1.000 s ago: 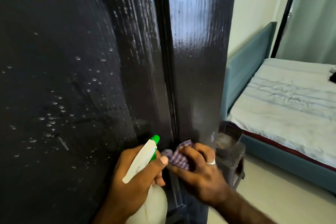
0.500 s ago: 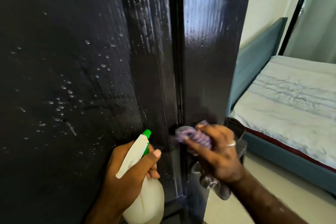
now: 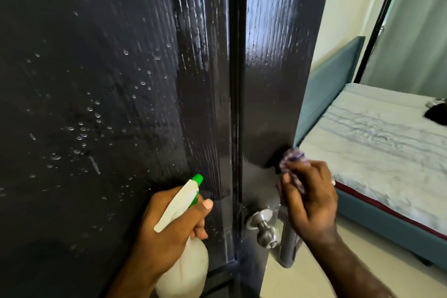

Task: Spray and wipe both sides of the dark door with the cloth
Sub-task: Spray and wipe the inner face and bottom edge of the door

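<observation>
The dark door (image 3: 116, 80) fills the left and middle of the view, its wood-grain face speckled with water drops and streaks. My left hand (image 3: 167, 232) grips a white spray bottle (image 3: 186, 264) with a green nozzle, pointed up at the door. My right hand (image 3: 309, 203) holds a bunched purple checked cloth (image 3: 291, 159) against the door's right edge, just above the silver knob (image 3: 263, 227). A ring shows on that hand.
A bed (image 3: 377, 143) with a pale sheet and teal frame stands to the right on a light floor. A dark object (image 3: 437, 113) lies on the bed at the far right. A grey stool leg (image 3: 287, 247) shows behind the knob.
My right hand has carried the cloth up and rightward from the door's middle seam to its right edge, uncovering the knob. The spray bottle stays held in the same pose.
</observation>
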The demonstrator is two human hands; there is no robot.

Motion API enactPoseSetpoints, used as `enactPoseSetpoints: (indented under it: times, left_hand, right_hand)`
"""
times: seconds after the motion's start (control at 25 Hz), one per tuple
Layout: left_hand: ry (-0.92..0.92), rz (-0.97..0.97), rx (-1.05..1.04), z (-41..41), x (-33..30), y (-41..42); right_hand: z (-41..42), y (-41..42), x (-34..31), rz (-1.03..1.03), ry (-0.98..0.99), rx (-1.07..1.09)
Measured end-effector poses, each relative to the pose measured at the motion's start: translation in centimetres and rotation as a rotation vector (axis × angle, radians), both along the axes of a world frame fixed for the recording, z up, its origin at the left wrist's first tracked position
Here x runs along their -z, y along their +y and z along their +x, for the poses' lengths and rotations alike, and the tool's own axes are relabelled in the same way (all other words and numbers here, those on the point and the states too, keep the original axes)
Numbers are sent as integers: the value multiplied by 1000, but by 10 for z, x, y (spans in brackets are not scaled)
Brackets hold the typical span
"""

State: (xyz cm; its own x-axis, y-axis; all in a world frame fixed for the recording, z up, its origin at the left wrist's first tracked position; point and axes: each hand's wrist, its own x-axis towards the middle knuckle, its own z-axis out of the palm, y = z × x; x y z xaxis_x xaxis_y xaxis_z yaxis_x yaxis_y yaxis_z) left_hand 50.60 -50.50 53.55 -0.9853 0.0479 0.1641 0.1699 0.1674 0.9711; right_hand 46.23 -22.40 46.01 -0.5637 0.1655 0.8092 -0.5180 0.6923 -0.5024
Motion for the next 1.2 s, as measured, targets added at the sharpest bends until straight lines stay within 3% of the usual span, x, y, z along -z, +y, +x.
enactPoseSetpoints:
  times: [0.08, 0.16, 0.24, 0.4, 0.48, 0.56, 0.68, 0.76, 0.84, 0.96, 1.04, 1.12, 1.2]
  left_hand:
    - [3, -5, 29, -4, 4, 5]
    - [-17, 18, 8, -3, 8, 6]
    - [-33, 49, -56, -3, 11, 2]
    - [17, -62, -102, 1, 14, -15]
    - [-2, -29, -171, 11, 8, -22]
    - [9, 69, -234, 22, -2, -35]
    - [73, 98, -298, 39, -22, -61]
    - [154, 85, -354, 53, -38, -79]
    - [195, 65, -387, 61, -50, -95]
    - [184, 127, -444, 63, -66, -110]
    - [197, 178, -467, 64, -78, -115]
    - [236, 222, -462, 67, -87, -122]
    - [240, 251, -464, 75, -92, -126]
  right_hand:
    - [-3, -10, 8, 44, -108, 45]
    - [7, -23, 31, 264, -192, -43]
    - [16, -34, 20, 395, -108, -191]
    - [-8, -81, -83, 119, 242, -74]
    - [-25, -106, -110, 133, 323, -78]
    - [-29, -128, -85, 371, 354, -150]
    - [-19, -132, -20, 901, 403, -250]
    - [-29, -132, -45, 1083, 537, -305]
    - [-39, -153, -121, 885, 686, -231]
    - [-53, -181, -256, 526, 684, -84]
    - [-41, -207, -267, 514, 644, -135]
    - [-29, -211, -201, 805, 689, -295]
    - [-17, -194, -131, 1257, 709, -394]
